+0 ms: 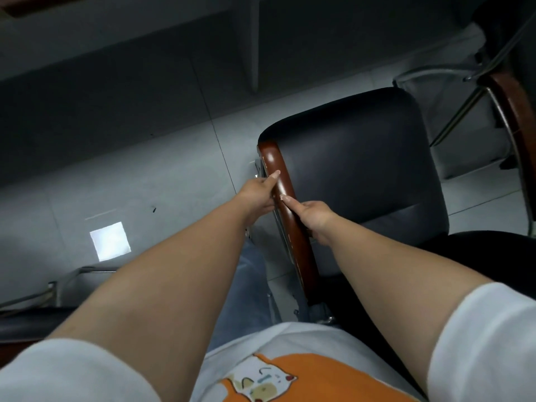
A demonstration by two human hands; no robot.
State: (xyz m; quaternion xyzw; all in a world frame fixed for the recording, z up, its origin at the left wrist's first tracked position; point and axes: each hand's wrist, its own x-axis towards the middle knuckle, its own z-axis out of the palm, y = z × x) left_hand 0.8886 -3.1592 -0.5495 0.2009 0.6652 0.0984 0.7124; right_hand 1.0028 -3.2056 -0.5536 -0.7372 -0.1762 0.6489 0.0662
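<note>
A dark padded office chair [362, 169] stands just ahead of me, its seat seen from above. Its glossy brown wooden armrest [272, 161] runs from the seat's front corner back toward me. My left hand [258, 192] grips the armrest from the left side, thumb lying along its top. My right hand [310, 217] holds the same armrest from the right, a little nearer to me, thumb pointing forward on the wood. The fingers of both hands are hidden under the rail.
Grey tiled floor [130, 175] lies left of the chair, with a bright square patch of light [110, 241]. A second chair with a wooden arm and metal frame [510, 111] stands at the right. A desk panel [145, 39] closes off the top.
</note>
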